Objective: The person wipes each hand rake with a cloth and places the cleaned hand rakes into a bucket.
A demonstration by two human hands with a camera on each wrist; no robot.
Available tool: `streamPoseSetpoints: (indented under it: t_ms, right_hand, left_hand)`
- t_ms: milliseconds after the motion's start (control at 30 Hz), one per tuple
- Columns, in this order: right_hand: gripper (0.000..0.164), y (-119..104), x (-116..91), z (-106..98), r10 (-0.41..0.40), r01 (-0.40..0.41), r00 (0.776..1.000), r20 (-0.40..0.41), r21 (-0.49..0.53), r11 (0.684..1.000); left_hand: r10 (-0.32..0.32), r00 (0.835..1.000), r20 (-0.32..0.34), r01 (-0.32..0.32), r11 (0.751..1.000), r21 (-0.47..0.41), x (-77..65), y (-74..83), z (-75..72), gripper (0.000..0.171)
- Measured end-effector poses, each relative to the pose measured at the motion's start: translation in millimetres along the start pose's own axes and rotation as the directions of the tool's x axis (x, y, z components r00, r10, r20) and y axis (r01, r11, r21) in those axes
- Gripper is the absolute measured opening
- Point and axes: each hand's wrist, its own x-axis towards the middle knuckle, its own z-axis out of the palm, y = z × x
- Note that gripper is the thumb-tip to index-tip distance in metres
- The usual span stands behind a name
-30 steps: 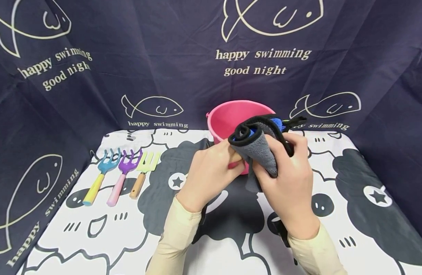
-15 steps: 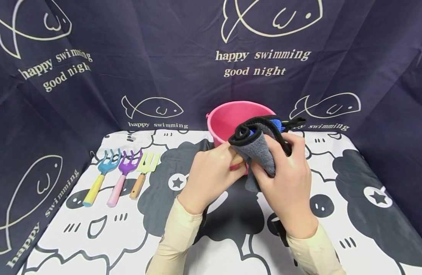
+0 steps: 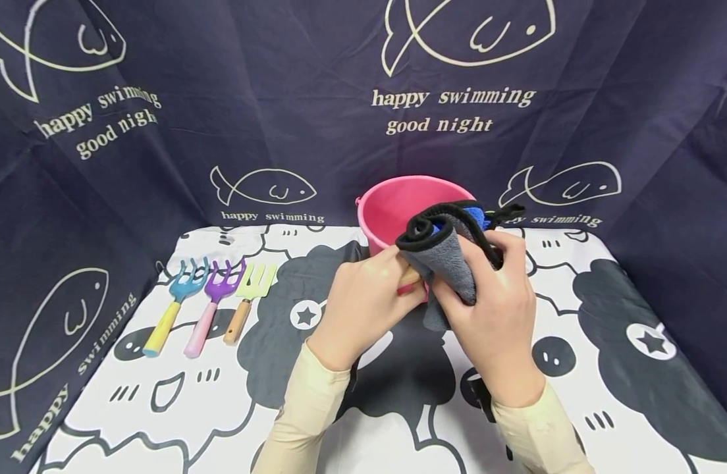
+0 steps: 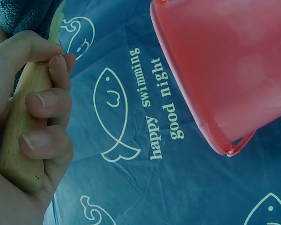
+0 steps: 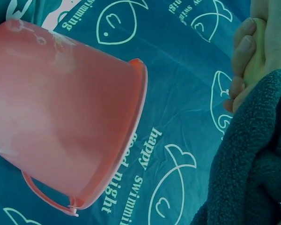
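Gripped: one handle (image 4: 15, 147), one cloth (image 3: 449, 263) (three forks (image 3: 211, 309) apart).

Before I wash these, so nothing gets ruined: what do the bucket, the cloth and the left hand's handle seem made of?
Pink bucket: probably plastic, smooth with a soft sheen. Cloth: likely microfibre, matte and fuzzy-piled. Handle in the left hand: apparently wood, pale, faintly grained, smooth; coating unclear.
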Motion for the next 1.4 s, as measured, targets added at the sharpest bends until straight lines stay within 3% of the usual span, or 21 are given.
streamPoseSetpoints:
  t_ms: [467,1400]
  right_hand:
    - [0.035,1.3,-0.3,1.5,0.012,-0.012,1.0,-0.021,0.016,1.0]
    - [0.036,-0.5,-1.8,0.1,0.043,-0.042,0.998,-0.037,0.017,0.999]
  left_hand:
    - [0.013,0.999,-0.032,-0.013,1.0,0.005,-0.5,0.9,1.2,0.011]
    - [0.055,0.998,-0.014,-0.054,0.998,0.017,-1.6,1.3,0.1,0.015]
